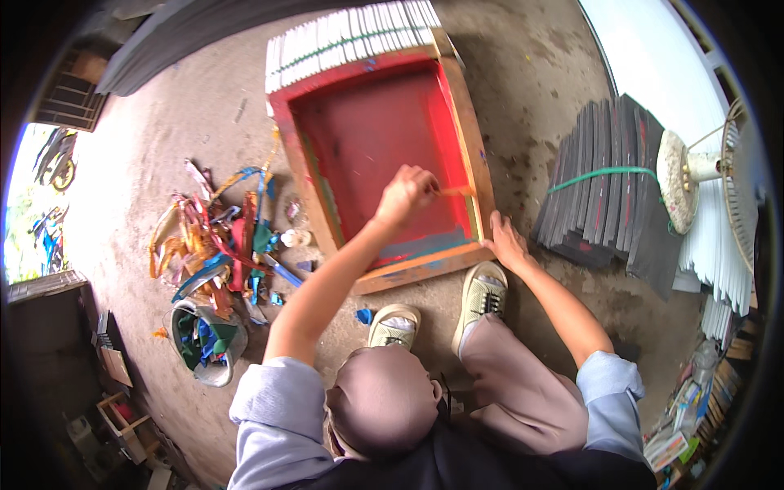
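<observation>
Frame point(420, 269) lies beneath left hand point(408, 196) pinching orange strip point(457, 192); right hand point(508, 242), spread, touches it.

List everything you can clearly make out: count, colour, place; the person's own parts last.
Wooden frame: 1, brown and red, centre
Screen: 1, red, inside frame
Strip: 1, orange, over screen
Strapped sheets: 1 stack, white, top centre
Grey stack: 1, dark grey, right
Fan: 1, whitish, far right
Scraps: 1 pile, multicoloured, left
Bucket: 1, grey, lower left
Shoes: 2, pale green, below frame
Left hand: 1, bare, holding strip
Right hand: 1, bare, on frame
</observation>
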`<state>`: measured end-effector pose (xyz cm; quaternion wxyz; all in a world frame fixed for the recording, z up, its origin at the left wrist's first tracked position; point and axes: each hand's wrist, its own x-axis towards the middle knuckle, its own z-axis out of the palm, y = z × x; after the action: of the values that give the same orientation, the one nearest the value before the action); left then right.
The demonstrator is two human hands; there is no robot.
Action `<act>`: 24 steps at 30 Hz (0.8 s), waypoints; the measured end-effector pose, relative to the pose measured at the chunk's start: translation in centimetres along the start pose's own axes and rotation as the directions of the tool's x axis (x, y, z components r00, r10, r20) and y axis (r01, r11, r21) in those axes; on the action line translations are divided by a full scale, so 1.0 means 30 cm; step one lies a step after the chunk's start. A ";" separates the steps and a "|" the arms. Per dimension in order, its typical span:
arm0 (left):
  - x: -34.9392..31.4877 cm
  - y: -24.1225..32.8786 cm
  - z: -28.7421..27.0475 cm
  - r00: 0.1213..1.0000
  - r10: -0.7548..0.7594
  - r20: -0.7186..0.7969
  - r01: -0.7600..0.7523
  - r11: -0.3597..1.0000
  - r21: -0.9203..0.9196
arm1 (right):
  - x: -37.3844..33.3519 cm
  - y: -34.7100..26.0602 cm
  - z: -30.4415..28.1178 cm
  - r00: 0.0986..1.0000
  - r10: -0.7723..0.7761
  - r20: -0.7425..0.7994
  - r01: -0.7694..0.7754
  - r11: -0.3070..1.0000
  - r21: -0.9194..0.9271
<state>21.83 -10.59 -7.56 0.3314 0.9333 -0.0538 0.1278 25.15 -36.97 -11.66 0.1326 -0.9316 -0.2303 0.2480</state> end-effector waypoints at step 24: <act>-0.148 0.260 -0.257 0.883 -0.158 0.443 0.121 0.986 0.111 | 0.070 -0.257 -0.290 0.969 -0.086 0.230 -0.139 0.582 0.801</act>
<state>14.55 -11.69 1.72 0.2806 0.9514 -0.0565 -0.1136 28.52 -30.48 -2.39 0.5103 -0.7332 -0.0920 0.4400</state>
